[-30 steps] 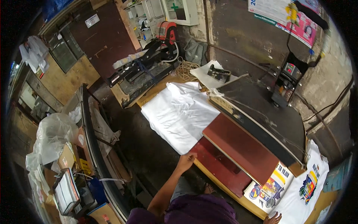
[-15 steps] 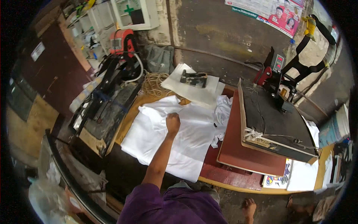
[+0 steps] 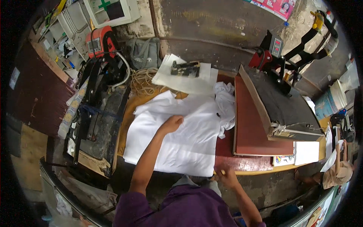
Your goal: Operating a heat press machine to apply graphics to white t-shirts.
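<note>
Shirt [image 3: 189,140] under left hand [image 3: 172,123]

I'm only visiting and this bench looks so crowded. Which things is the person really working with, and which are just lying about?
In use:
- white T-shirt, spread on the bench
- left hand, resting on it
- right hand, at its lower edge

Lying about:
- open heat press
- stack of white sheets
- coil of rope
- grey bag
- orange machine
</note>
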Available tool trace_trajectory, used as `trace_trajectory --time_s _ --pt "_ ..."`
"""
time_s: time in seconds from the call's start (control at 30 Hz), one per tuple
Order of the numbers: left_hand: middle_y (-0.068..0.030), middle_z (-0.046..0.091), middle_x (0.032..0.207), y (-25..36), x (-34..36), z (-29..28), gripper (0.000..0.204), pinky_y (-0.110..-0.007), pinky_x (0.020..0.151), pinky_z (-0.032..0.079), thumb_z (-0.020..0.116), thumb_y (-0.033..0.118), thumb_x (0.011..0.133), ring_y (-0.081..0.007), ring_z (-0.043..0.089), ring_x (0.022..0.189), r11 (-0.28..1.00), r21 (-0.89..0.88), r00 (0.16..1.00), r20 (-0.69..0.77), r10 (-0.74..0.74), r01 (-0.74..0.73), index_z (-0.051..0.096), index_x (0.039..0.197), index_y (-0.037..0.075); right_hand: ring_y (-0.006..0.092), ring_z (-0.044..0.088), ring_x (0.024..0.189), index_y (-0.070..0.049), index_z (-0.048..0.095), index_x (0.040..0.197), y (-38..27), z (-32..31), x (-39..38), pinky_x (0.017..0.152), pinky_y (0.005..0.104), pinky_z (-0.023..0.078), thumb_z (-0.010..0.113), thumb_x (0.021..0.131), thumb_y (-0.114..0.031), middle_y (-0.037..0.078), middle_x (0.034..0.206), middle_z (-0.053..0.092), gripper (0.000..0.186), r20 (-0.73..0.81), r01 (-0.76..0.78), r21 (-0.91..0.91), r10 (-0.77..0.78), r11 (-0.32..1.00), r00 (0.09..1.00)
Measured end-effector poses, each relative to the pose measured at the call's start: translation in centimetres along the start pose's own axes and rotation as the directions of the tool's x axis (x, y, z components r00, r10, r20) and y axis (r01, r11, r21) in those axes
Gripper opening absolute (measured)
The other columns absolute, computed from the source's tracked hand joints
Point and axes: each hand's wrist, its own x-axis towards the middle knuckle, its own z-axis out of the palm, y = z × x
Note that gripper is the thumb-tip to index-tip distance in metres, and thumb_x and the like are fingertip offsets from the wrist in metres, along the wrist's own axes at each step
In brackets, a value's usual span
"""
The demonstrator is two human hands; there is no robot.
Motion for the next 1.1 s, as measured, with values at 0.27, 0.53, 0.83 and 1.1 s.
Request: trace_trajectory --time_s 0.27,0.53,0.83,1.1 --pt "0.0083 0.049 0.079 6.2 -12.4 3.4 0.019 -0.021 0.066 0.037 0.053 0.018 0.102 -0.0039 0.042 0.072 0.678 -0.705 0.975 0.205 -0.086 0.208 0.064 0.097 0.004 0.0120 0.061 0.066 0.004 0.060 0.090 -8.2 7.2 11.2 0.059 0.0282 0.054 0.073 0.092 -0.019 0.007 0.074 0.062 0.027 -0.115 0.012 0.843 0.158 0.538 0.981" --pt "-0.0024 0.067 0.092 6.3 -14.6 3.7 0.030 -0.028 0.083 0.047 0.050 0.026 0.104 -0.0111 0.061 0.086 0.356 -0.894 0.959 0.220 -0.180 0.272 0.069 0.105 0.003 0.0108 0.059 0.063 0.001 0.058 0.085 -8.6 8.1 10.7 0.057 0.0256 0.050 0.073 0.091 -0.012 0.006 0.076 0.062 0.021 -0.168 0.065 0.702 0.076 0.709 0.983" --pt "0.0020 0.065 0.089 7.7 -14.0 4.4 0.012 -0.023 0.075 0.047 0.067 0.014 0.094 -0.0070 0.057 0.081 0.658 -0.732 0.983 0.094 -0.157 0.176 0.070 0.092 0.002 0.0145 0.061 0.073 0.000 0.057 0.095 -7.3 7.8 9.4 0.067 0.0305 0.052 0.058 0.098 -0.006 0.007 0.084 0.059 0.007 -0.257 0.235 0.514 -0.113 0.825 0.960" --pt "-0.0062 0.067 0.106 6.2 -15.1 0.9 0.013 -0.034 0.091 0.050 0.058 0.014 0.099 -0.0189 0.065 0.098 -0.079 -0.997 0.912 0.020 -0.411 -0.013 0.062 0.109 0.007 0.0296 0.058 0.120 0.003 0.051 0.129 -2.2 7.1 8.1 0.107 0.0475 0.047 0.044 0.102 -0.013 0.016 0.128 0.059 0.032 0.353 -0.053 0.844 0.479 -0.534 0.804"
